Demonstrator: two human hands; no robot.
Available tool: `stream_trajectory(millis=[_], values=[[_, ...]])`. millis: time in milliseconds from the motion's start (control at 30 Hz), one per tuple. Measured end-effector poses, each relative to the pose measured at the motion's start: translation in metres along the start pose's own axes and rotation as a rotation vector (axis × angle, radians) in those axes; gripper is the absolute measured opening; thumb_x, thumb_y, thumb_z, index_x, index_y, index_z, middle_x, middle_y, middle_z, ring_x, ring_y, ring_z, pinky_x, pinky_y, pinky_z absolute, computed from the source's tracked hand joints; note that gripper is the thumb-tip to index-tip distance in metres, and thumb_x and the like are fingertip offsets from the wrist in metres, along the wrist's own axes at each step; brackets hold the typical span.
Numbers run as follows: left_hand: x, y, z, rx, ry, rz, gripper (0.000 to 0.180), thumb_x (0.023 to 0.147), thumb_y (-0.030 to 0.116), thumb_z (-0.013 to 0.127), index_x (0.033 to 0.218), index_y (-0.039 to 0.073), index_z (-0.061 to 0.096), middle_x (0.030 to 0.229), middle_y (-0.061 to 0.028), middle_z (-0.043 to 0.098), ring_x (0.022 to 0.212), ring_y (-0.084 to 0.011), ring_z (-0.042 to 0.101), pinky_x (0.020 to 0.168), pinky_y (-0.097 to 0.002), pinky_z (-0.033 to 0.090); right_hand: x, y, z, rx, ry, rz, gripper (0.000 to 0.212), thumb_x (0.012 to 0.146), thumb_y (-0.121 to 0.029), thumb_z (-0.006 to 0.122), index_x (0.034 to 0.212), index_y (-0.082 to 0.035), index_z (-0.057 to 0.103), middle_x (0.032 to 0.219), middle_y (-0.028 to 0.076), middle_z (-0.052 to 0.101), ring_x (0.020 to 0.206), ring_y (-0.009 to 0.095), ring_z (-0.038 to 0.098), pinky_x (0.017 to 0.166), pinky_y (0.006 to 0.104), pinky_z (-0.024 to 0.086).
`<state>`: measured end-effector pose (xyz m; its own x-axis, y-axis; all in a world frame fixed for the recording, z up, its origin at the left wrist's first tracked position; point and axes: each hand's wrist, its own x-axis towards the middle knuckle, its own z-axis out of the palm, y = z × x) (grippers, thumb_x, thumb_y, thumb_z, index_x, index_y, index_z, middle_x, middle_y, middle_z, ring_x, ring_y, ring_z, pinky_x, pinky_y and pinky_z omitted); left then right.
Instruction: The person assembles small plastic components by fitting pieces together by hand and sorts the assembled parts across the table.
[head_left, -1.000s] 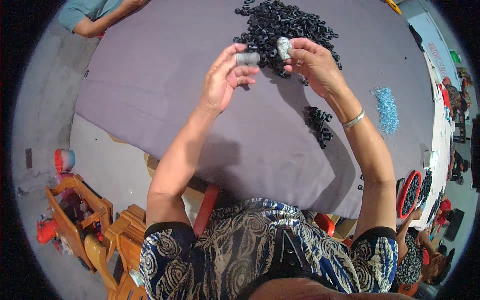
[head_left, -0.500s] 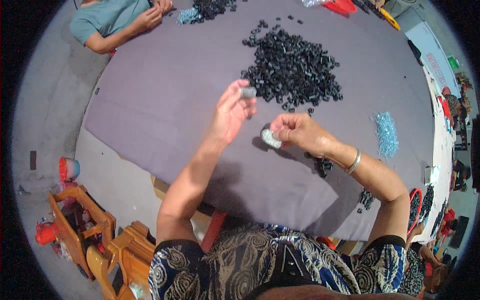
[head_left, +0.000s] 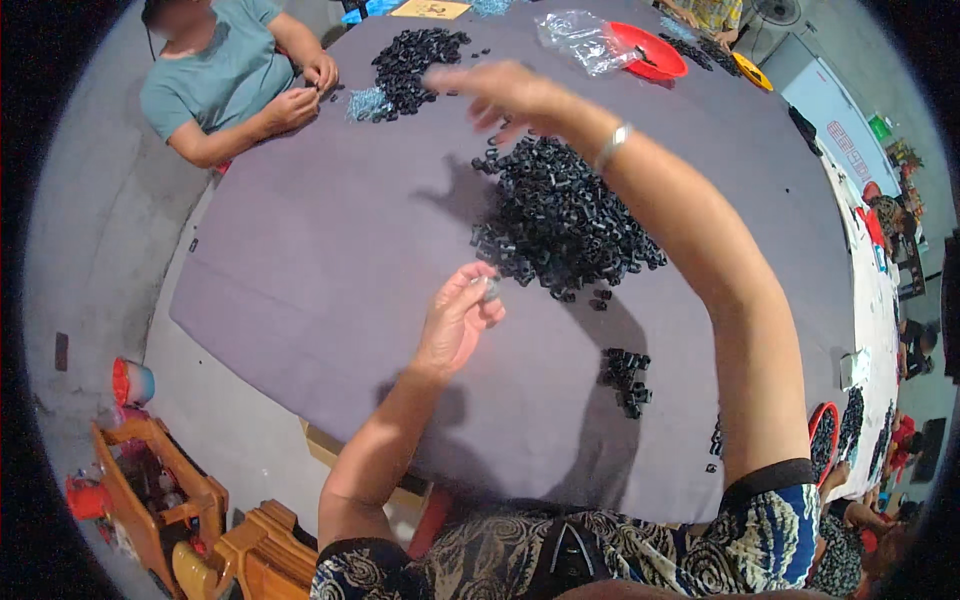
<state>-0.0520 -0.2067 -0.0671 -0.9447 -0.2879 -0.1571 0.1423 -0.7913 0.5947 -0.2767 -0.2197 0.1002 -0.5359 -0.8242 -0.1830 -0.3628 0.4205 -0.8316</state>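
Observation:
My left hand (head_left: pixel 458 325) is closed around a small grey rounded piece (head_left: pixel 487 289), held between thumb and fingertips in front of the pile. Fingers cover most of that piece. My right hand (head_left: pixel 505 92) is raised and reaches far across the table, its fingers stretched out and blurred by motion. Nothing shows in it. Beneath my right forearm lies a large pile of small black plastic parts (head_left: pixel 560 215), partly covered by the arm. A smaller cluster of black parts (head_left: pixel 627 380) sits nearer to me.
Across the grey tablecloth (head_left: pixel 290 270), a co-worker (head_left: pixel 230 80) handles something small beside black parts (head_left: pixel 412 70) and light-blue pieces (head_left: pixel 368 104). A clear plastic bag (head_left: pixel 580 42) and a red tray (head_left: pixel 655 55) are at the far side. Wooden chairs (head_left: pixel 160 490) stand lower left.
My right hand has swung up and away to the left, over the pile; the whitish round piece it held no longer shows in it. My view has shifted toward the table's far side.

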Motion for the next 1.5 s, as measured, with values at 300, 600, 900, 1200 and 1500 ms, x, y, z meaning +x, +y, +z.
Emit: stream_trajectory(millis=[300,600,900,1200,1500], values=[[0.007,-0.012,0.001,0.021,0.034,0.080,0.029,0.088,0.026,0.065,0.110,0.010,0.055,0.099,0.0002,0.054,0.072,-0.0121,0.050,0.065,-0.0301,0.044,-0.114,0.019,0.073,-0.318,-0.344,-0.469,0.026,0.078,-0.024,0.065,0.076,0.002,0.062,0.067,0.020,0.063,0.063,0.029,0.065,0.060,0.0392,0.051],[0.001,-0.003,0.029,0.251,0.076,0.077,0.025,0.089,0.024,0.058,0.106,0.005,0.055,0.091,-0.0007,0.056,0.075,-0.0091,0.051,0.064,-0.0249,0.043,-0.128,0.046,0.054,-0.346,-0.298,-0.361,0.022,0.081,-0.021,0.062,0.080,0.001,0.064,0.069,0.015,0.066,0.063,0.021,0.065,0.061,0.0336,0.052],[0.002,-0.006,0.011,0.282,-0.015,0.057,0.010,0.092,0.011,0.055,0.100,0.005,0.056,0.073,0.0012,0.049,0.062,-0.0077,0.046,0.059,-0.0263,0.042,-0.066,0.111,-0.010,0.131,0.082,0.185,0.014,0.085,-0.018,0.064,0.082,-0.004,0.064,0.074,0.006,0.065,0.064,0.011,0.059,0.053,0.0264,0.050],[0.002,-0.011,0.012,0.454,0.053,0.074,0.009,0.092,0.009,0.056,0.100,0.005,0.056,0.072,0.0012,0.049,0.060,-0.0069,0.047,0.056,-0.0246,0.041,-0.032,0.147,-0.103,0.623,0.381,0.163,0.009,0.084,-0.004,0.055,0.076,-0.005,0.059,0.063,0.001,0.053,0.045,0.009,0.038,0.041,0.0242,0.034],[0.003,-0.013,0.013,0.689,0.061,0.073,0.016,0.089,0.014,0.060,0.103,0.006,0.060,0.077,0.0030,0.054,0.064,-0.0046,0.051,0.058,-0.0199,0.043,0.023,0.194,-0.150,0.852,0.613,0.192,0.015,0.090,-0.012,0.051,0.079,-0.002,0.056,0.066,0.002,0.054,0.056,0.010,0.050,0.052,0.0299,0.045]])
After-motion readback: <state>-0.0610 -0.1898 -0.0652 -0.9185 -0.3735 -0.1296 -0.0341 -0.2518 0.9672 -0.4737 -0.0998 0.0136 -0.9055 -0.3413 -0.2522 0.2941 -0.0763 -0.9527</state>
